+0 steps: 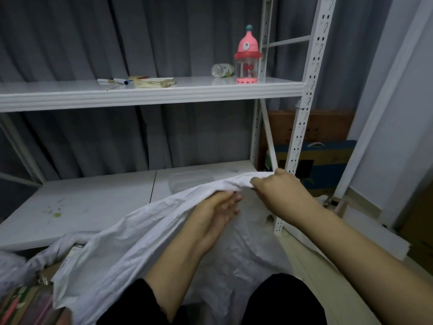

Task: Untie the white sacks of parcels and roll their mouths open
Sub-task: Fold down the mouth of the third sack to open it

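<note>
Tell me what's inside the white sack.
The left hand lies inside the mouth of the sack, against bare white cloth; the right hand grips the rim. No parcels show there: folds of cloth cover whatever lies deeper.

No wording is legible; marks on the pink bottle (247,66) and cardboard box (311,127) are blurred.

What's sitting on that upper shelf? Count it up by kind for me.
Bottles: 2 (pink bottle upright, clear bottle on its side)
Pens: 2, as far as the blur shows
Book: 1
Total: 5
</note>
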